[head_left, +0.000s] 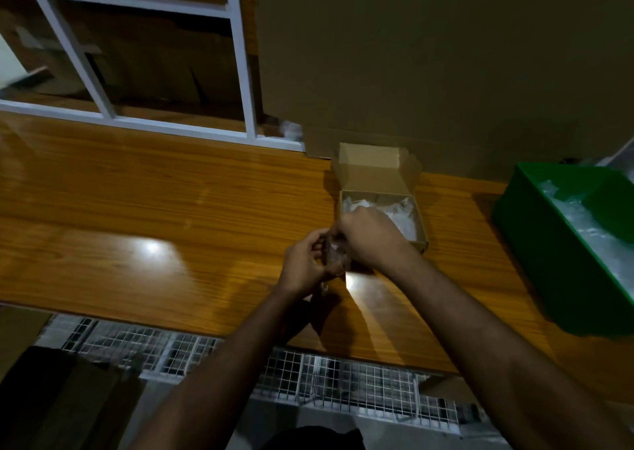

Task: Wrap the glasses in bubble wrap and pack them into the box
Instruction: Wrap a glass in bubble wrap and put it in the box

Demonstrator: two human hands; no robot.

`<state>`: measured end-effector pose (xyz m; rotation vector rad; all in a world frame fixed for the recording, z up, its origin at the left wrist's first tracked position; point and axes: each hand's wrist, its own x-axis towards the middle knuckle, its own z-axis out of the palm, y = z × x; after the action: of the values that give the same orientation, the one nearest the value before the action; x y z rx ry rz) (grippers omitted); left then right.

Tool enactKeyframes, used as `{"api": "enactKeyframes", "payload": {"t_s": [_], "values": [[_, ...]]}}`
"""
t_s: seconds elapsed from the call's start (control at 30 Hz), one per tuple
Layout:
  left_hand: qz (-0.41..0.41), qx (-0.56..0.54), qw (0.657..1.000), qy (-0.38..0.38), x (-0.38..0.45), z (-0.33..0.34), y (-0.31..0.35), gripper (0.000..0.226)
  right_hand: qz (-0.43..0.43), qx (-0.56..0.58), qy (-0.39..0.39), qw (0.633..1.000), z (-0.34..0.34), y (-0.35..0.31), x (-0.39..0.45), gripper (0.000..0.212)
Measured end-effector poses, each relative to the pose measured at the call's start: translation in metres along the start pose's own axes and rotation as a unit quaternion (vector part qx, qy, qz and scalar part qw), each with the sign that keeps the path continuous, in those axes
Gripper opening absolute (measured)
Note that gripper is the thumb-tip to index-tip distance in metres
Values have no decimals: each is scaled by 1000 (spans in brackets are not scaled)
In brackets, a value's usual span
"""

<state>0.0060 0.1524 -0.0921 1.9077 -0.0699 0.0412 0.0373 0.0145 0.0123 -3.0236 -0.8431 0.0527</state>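
Glass (334, 254), clear and partly wrapped in bubble wrap, sits between both hands just above the counter (137, 209). Blurry and dim, so how much wrap covers it is hard to tell. Its long axis runs roughly near-to-far, tilted a bit toward the box; a thin bit, maybe loose wrap or a stem, pokes out below the left hand.

Left hand (303, 267) has fingers curled round the near-left side of the bundle, gripping it. Right hand (368, 238) is curled over the far-right side and top, pinching or pressing the wrap down. Both clamp the same bundle, knuckles nearly touching.

Box (422, 223), small cardboard, lid flap standing open at the back, lies just beyond and right of the hands. The right hand overlaps its near-left corner in view. White wrapped stuff already lies inside, so probably at least one glass is packed.

Key relation: the box opening is forward-right of the bundle, and the right hand is nearer to it. Likely step: finish the wrap, then a short carry forward-right and lower in. Risk: wrap loosening if either hand lets go early.

Green bin (514, 209) at far right holds more bubble wrap (583, 230). Big cardboard sheet (446, 55) leans behind the box.
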Motion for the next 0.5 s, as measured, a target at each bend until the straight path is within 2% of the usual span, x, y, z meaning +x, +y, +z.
{"api": "enactKeyframes", "payload": {"t_s": [0.07, 0.17, 0.3, 0.43, 0.5], "values": [[-4, -5, 1000, -5, 2, 0, -3, 72, -1, -30, 13, 999, 1, -3, 2, 27], [-9, -13, 1000, -6, 2, 0, -4, 76, 20, -11, 51, 998, 5, -1, 4, 33], [-17, -46, 999, -10, 1, 0, -6, 79, 81, -24, 97, 992, 9, 2, 8, 46], [-28, -77, 996, -21, -3, -1, 0, 75, 171, 18, 46, 984, 6, 7, 17, 47], [-24, -82, 996, -35, -4, -3, 2, 74, 187, 107, 12, 976, 10, 16, 16, 42]]}}
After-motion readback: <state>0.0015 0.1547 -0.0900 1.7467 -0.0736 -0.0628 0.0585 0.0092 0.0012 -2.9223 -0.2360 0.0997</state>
